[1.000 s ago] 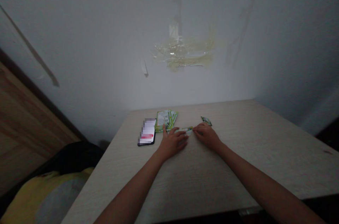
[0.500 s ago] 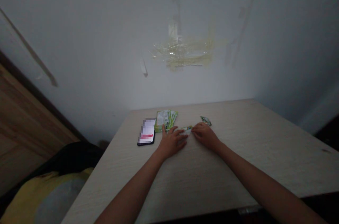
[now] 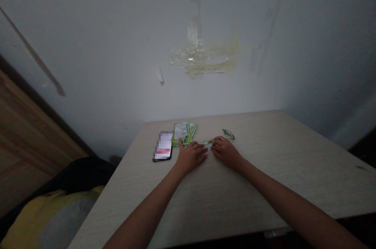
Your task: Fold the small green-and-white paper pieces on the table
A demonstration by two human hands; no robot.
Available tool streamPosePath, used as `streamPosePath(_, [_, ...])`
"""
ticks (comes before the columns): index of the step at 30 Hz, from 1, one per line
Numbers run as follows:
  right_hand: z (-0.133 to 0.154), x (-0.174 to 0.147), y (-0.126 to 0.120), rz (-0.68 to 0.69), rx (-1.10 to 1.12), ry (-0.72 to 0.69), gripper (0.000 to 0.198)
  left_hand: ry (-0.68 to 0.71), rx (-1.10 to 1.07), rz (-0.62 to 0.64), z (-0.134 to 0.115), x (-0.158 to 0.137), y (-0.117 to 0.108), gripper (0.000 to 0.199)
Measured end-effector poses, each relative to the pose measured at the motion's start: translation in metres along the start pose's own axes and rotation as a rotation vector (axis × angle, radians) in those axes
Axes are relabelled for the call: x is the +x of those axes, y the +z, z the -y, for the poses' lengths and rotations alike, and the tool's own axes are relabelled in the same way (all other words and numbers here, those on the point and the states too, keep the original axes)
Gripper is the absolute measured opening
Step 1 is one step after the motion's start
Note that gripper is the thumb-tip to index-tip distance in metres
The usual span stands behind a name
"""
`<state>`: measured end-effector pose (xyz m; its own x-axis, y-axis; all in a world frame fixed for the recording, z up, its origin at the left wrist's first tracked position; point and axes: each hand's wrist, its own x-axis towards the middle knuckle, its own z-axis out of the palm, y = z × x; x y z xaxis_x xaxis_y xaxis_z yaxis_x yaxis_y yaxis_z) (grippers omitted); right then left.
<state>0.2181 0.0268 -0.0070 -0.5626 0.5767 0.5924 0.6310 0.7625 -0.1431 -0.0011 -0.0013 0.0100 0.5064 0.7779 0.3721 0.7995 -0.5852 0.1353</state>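
My left hand (image 3: 191, 158) lies spread on the table, fingers over the near side of a green-and-white packet (image 3: 209, 142). My right hand (image 3: 225, 150) has its fingertips pinched together at the right end of that packet. Part of the packet is covered by my fingers, so its full shape is hidden. Just beyond my left hand sits a fanned stack of green-and-white packets (image 3: 182, 131). A small folded green piece of wrapper (image 3: 228, 134) lies past my right hand, apart from it.
A phone (image 3: 163, 148) with a lit, blurred screen lies left of the stack. The pale wooden table (image 3: 211, 202) meets a wall with old tape (image 3: 205, 59) on it. Left of the table are a yellow-and-grey cloth item (image 3: 55, 217) and a wooden panel (image 3: 23, 135).
My right hand's fingers have shifted slightly at the packet's end. My left hand has hardly moved, and the stack, phone and wrapper piece lie as before.
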Motion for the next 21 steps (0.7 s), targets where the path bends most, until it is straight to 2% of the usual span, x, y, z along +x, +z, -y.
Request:
streamPosePath(15, [0.008, -0.004, -0.001, 0.037, 0.036, -0.133, 0.016, -0.012, 0.004, 0.000, -0.001, -0.001, 0.000, 0.029])
streamPosePath(21, [0.012, -0.003, -0.007, 0.048, 0.100, -0.089, 0.015, -0.013, -0.010, -0.007, 0.000, -0.002, 0.001, 0.029])
